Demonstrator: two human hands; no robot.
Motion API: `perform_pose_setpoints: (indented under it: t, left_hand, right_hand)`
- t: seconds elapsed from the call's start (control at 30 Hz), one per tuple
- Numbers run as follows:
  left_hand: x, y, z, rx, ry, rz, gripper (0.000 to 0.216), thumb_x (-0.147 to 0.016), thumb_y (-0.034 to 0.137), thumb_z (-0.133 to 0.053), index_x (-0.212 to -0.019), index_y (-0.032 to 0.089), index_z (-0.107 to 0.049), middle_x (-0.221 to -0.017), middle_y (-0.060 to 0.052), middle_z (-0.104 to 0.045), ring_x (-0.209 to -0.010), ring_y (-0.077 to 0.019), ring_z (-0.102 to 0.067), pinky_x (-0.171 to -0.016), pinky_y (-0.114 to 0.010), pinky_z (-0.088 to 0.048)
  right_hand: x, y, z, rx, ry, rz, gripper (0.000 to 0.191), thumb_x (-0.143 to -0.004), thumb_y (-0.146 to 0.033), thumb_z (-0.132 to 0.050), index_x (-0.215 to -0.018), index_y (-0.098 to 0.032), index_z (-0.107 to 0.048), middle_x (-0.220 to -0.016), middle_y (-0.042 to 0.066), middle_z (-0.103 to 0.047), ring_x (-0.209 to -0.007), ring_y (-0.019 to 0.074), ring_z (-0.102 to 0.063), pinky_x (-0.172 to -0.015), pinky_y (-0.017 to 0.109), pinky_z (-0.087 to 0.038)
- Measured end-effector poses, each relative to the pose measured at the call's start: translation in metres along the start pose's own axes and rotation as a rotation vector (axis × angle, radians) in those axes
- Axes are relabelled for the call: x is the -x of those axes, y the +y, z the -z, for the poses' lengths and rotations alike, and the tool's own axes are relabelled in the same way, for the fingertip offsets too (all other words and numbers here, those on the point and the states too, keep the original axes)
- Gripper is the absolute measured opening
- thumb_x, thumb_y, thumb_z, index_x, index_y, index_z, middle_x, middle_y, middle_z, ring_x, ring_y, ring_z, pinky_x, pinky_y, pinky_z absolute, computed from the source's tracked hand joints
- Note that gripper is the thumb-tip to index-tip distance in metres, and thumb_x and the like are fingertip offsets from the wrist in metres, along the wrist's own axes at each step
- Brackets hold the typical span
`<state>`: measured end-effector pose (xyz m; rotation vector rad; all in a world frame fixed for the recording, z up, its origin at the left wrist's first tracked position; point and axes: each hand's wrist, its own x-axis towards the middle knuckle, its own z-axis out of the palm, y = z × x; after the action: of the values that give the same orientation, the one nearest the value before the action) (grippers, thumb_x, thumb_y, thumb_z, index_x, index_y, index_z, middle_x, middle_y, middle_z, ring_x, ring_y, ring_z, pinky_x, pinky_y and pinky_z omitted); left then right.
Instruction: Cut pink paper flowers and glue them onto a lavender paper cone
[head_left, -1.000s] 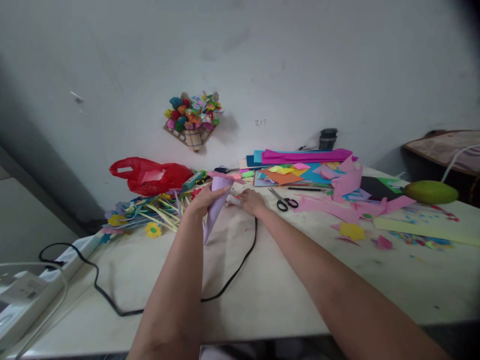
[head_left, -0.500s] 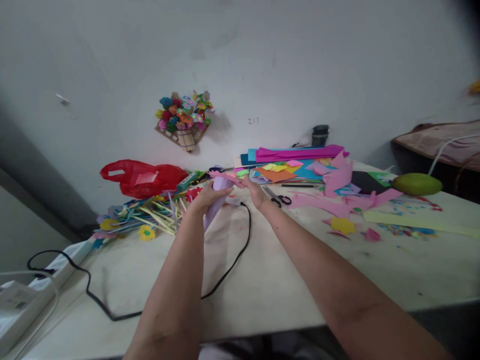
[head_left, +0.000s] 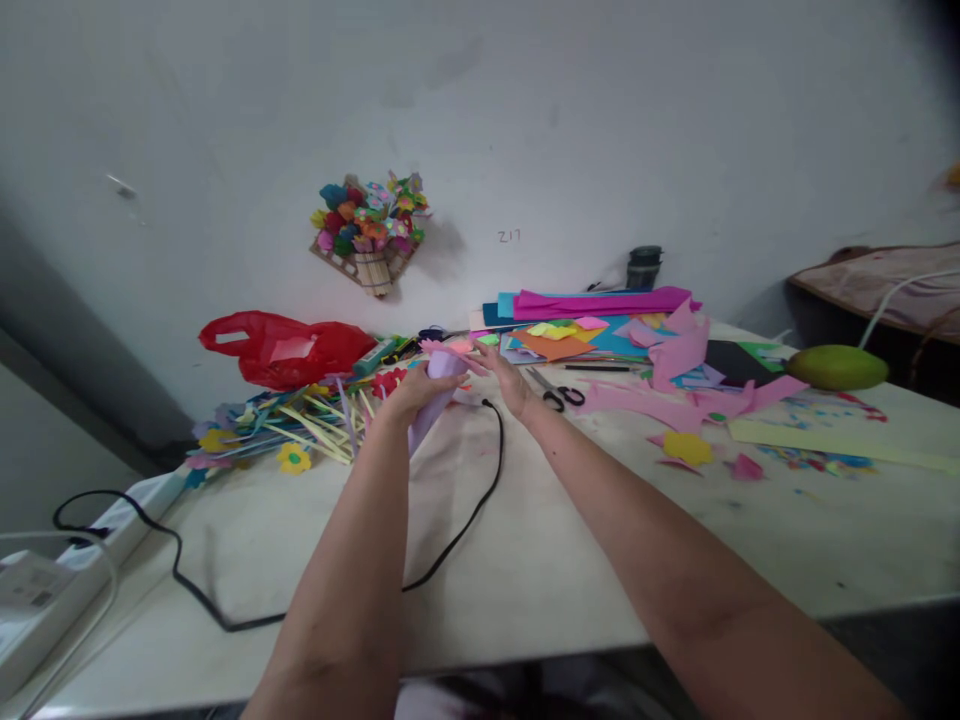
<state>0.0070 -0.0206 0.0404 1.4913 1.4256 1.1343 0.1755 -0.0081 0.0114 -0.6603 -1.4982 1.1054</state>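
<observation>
My left hand [head_left: 411, 392] is wrapped round a light purple paper tube [head_left: 444, 376] and holds it tilted above the table. A pink petalled piece [head_left: 444, 349] sits at the tube's upper end. To the right, my right hand [head_left: 508, 382] reaches to the edge of the pink piece with fingers stretched out and slightly apart. Whether its fingertips touch that edge I cannot tell. Just right of this hand lie black-handled scissors [head_left: 559, 396], and a black cord [head_left: 491, 480] runs below both hands.
Left are a red plastic bag [head_left: 289, 350], paper strips [head_left: 319, 425] and a yellow flower [head_left: 293, 459]. Coloured sheets [head_left: 600, 304], pink scraps [head_left: 675, 405] and a green mango-like fruit [head_left: 838, 368] lie right. A power strip [head_left: 142, 515] edges the table; a flower basket [head_left: 373, 272] hangs on the wall.
The right hand's fingers have lifted slightly and spread at the pink piece's edge. The left hand keeps its hold on the purple tube. The view has shifted a little.
</observation>
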Motion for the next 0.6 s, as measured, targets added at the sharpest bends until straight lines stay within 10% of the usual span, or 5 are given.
perform_pose_setpoints:
  t: [0.6]
  left_hand:
    - [0.0011, 0.0032, -0.0023, -0.122, -0.01, 0.03, 0.07, -0.052, 0.046, -0.082, -0.11, 0.015, -0.06, -0.093, -0.011, -0.068, -0.072, -0.0204, -0.064, -0.063, -0.031, -0.049]
  right_hand:
    - [-0.0038, 0.01, 0.0004, -0.111, -0.043, 0.028, 0.079, -0.078, -0.079, -0.042, -0.134, -0.026, -0.056, -0.129, 0.009, -0.064, -0.129, 0.0272, -0.05, -0.113, 0.049, -0.028]
